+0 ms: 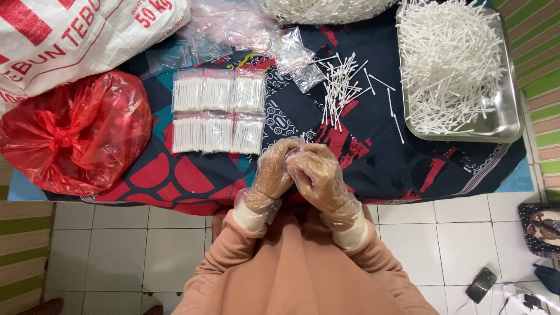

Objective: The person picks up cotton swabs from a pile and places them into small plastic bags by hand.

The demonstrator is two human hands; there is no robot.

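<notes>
Both my hands wear clear plastic gloves and meet at the middle, over the near edge of a dark patterned cloth (379, 157). My left hand (274, 172) and my right hand (318, 175) pinch together a small clear plastic pouch (296, 146), mostly hidden by the fingers. Just beyond lie several filled pouches of white cotton swabs (219, 111) in two neat rows. A loose bunch of swabs (339, 87) lies to the right of them.
A steel tray (506, 125) heaped with swabs stands far right. Empty clear pouches (245, 29) lie at the back. A red plastic bag (76, 131) and a white woven sack (70, 35) sit left. A phone (482, 284) lies on the white tiled floor.
</notes>
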